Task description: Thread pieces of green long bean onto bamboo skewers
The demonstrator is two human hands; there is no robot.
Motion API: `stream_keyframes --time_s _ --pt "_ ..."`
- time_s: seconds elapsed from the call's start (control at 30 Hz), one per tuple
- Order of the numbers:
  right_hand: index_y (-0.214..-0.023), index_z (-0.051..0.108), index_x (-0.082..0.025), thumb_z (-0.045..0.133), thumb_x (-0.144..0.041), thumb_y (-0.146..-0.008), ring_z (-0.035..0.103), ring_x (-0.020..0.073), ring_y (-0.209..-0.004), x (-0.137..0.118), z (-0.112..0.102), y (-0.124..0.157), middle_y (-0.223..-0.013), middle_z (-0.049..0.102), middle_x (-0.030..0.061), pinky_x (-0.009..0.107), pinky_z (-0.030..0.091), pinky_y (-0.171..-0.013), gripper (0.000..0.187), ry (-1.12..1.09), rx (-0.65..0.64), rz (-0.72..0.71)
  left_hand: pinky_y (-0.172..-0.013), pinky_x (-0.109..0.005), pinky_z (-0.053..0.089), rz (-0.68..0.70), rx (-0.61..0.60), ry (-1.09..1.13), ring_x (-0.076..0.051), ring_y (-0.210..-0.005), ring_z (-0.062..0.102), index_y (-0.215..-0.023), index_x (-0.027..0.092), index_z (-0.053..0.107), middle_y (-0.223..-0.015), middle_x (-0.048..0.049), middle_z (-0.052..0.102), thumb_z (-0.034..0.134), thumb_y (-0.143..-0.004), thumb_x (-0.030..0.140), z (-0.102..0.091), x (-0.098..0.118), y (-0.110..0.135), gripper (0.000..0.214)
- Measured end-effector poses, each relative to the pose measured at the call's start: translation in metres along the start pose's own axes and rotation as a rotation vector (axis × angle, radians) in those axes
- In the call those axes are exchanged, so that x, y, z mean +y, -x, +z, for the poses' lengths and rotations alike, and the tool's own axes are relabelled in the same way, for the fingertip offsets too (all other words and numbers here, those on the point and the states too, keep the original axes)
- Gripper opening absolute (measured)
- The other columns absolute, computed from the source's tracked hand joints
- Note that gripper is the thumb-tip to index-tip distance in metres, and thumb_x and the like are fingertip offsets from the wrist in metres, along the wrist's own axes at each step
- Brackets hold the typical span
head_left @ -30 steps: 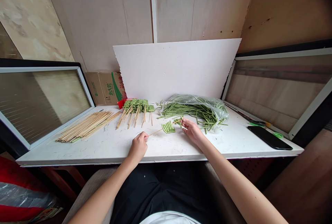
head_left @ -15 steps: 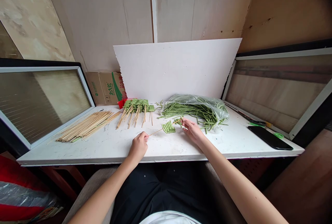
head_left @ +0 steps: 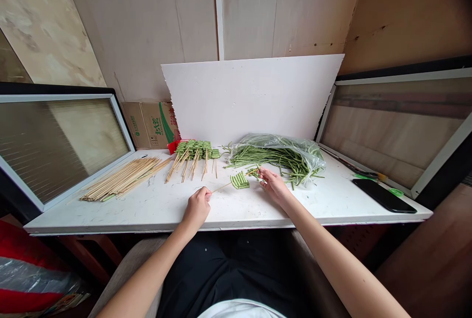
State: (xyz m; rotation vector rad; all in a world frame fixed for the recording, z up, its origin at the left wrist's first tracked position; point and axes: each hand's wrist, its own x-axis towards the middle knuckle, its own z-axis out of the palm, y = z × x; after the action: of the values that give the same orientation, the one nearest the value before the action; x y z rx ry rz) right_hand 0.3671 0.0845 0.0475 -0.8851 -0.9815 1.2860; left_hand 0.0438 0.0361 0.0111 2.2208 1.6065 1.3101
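My left hand (head_left: 197, 206) is closed in a pinch around the bare end of a bamboo skewer (head_left: 221, 187). On the skewer's far end sits a flat row of green bean pieces (head_left: 239, 180), side by side over the white table. My right hand (head_left: 275, 183) has its fingertips together at a small heap of bean scraps (head_left: 252, 172), just right of that row; what the fingers pinch is too small to make out. Behind it, long green beans (head_left: 273, 156) spill from a clear plastic bag (head_left: 313, 153).
Finished bean skewers (head_left: 195, 151) lie stacked at the back left, sticks toward me. Loose bamboo skewers (head_left: 125, 178) are spread at the left. A black phone (head_left: 383, 195) and scissors (head_left: 365, 173) rest at the right. A cardboard box (head_left: 149, 124) and white board (head_left: 254, 99) stand behind.
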Motion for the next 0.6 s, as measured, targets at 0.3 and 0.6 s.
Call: stream_keyframes --time_s 0.3,0.6 --pt "-0.100 0.080 -0.028 0.088 -0.056 -0.073 0.066 0.0226 -0.093 -0.0002 0.0005 0.0004 -0.106 0.075 0.0058 0.028 0.047 -0.064 0.040 0.019 -0.004 -0.027 -0.072 -0.027 0.049 0.007 -0.002 -0.016 -0.019 -0.079 0.069 -0.084 0.022 0.058 -0.081 -0.0035 0.070 0.048 -0.082 -0.002 0.0003 -0.0013 -0.0001 0.027" --pt "-0.097 0.082 -0.028 0.092 -0.054 -0.070 0.066 0.0213 -0.094 0.0000 -0.0012 -0.0006 -0.099 0.076 0.0042 0.027 0.047 -0.066 0.038 -0.006 0.025 -0.018 -0.073 -0.027 0.047 0.005 -0.011 -0.025 -0.020 -0.080 0.068 -0.083 0.022 0.058 -0.081 -0.0041 0.070 0.048 -0.084 -0.001 -0.0008 0.0001 0.0003 0.025"
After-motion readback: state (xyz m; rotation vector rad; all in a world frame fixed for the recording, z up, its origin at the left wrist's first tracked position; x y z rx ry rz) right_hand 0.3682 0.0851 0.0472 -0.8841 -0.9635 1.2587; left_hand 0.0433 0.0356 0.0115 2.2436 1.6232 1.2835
